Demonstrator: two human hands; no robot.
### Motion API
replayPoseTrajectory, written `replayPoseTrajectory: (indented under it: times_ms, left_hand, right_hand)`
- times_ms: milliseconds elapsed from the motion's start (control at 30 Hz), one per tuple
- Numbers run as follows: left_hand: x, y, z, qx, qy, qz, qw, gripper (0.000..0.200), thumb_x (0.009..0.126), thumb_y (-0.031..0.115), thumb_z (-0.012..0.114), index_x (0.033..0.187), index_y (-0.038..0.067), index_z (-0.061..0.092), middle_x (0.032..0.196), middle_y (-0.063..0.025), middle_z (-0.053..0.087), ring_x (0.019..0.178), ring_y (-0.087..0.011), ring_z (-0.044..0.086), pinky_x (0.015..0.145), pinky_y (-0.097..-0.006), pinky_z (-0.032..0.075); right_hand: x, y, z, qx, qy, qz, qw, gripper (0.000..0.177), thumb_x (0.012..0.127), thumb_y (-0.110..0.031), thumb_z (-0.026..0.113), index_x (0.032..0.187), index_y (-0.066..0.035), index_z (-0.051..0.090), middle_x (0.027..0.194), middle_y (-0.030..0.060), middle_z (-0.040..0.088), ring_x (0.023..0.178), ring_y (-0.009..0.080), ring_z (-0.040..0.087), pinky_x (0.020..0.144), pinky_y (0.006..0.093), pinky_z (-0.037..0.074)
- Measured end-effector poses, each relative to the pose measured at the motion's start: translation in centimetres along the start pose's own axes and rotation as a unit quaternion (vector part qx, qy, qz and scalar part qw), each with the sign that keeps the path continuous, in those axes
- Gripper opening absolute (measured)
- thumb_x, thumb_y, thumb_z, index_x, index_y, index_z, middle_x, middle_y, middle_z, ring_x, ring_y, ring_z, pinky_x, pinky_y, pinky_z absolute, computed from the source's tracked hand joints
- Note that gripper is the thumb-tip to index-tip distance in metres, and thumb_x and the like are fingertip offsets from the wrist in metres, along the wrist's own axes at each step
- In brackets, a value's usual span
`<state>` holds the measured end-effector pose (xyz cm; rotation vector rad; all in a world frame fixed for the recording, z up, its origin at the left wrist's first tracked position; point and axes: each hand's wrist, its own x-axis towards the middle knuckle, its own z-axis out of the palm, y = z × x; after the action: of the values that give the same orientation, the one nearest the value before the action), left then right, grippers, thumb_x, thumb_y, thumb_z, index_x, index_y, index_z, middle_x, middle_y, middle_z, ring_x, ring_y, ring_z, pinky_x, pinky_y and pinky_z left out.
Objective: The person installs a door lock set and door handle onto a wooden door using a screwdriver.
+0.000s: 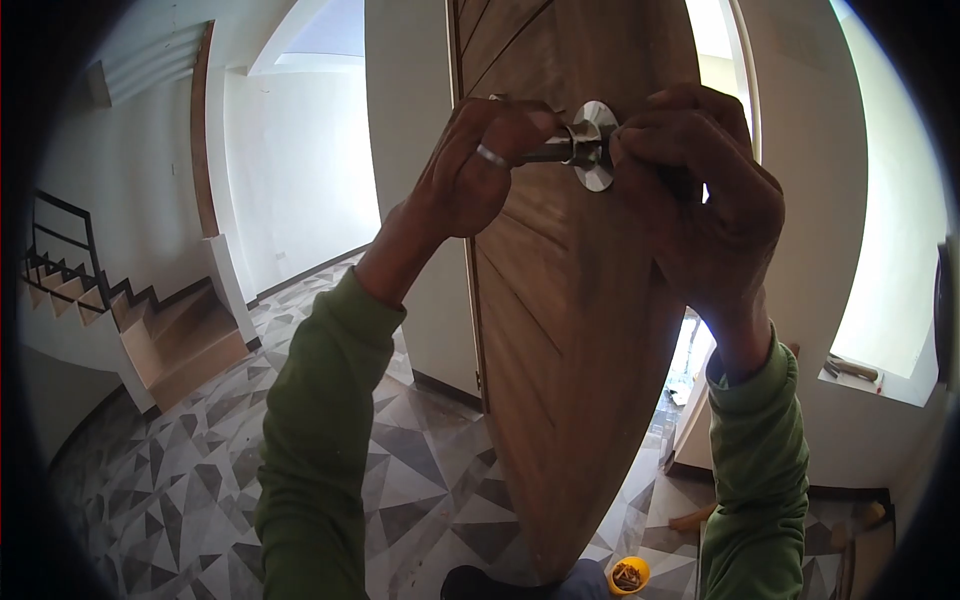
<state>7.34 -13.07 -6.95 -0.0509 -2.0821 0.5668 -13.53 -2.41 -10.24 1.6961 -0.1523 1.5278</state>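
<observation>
A wooden door [560, 400] with carved slanting grooves stands upright in front of me. On its face is a silver door handle [548, 152] with a round, shiny backplate [597, 180]. My left hand [475, 165], wearing a ring, is closed around the lever end of this handle. At the right side of the backplate, my right hand [710, 185] has its thumb and fingers pinched together. Whatever those fingertips hold, if anything, is hidden behind them.
A yellow tub [629, 576] with small brownish pieces sits on the patterned tile floor [400, 480], near the door's foot. A hammer [850, 371] lies on the window ledge at right. Stairs [170, 340] with a black railing [62, 222] rise at left.
</observation>
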Motion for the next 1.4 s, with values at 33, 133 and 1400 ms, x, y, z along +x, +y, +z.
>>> replayPoseTrajectory:
  times_ms: [33,133,1400]
  left_hand:
    - [-0.1,0.2,-0.3,0.000,0.002,0.000,1.000,0.035,0.090,0.021,0.048,0.114,-0.003,0.055,0.104,-0.0115,0.061,0.085,-0.0172,0.056,0.075,-0.0308,0.045]
    - [0.2,3.6,-0.8,-0.201,-0.012,-0.101,0.974,0.041,0.084,0.022,0.048,0.114,-0.006,0.054,0.103,-0.0123,0.061,0.086,-0.0172,0.056,0.078,-0.0301,0.044]
    - [0.1,3.6,0.4,-0.022,0.059,-0.003,0.998,0.037,0.079,0.016,0.075,0.111,0.009,0.060,0.099,-0.0054,0.068,0.089,-0.0188,0.065,0.077,-0.0321,0.050]
  right_hand:
    - [0.2,0.2,0.0,-0.020,0.007,-0.020,1.000,0.014,0.070,0.005,0.069,0.080,-0.002,0.064,0.079,0.0061,0.064,0.090,0.0228,0.061,0.073,0.0316,0.049]
    - [0.2,0.3,-0.1,-0.043,0.009,-0.035,0.998,0.015,0.065,0.003,0.070,0.078,-0.003,0.064,0.076,0.0058,0.063,0.085,0.0226,0.061,0.066,0.0324,0.050]
    - [0.2,-0.3,0.0,-0.042,-0.016,-0.046,0.998,0.016,0.066,0.005,0.072,0.079,-0.002,0.064,0.075,0.0074,0.063,0.082,0.0238,0.062,0.067,0.0333,0.050]
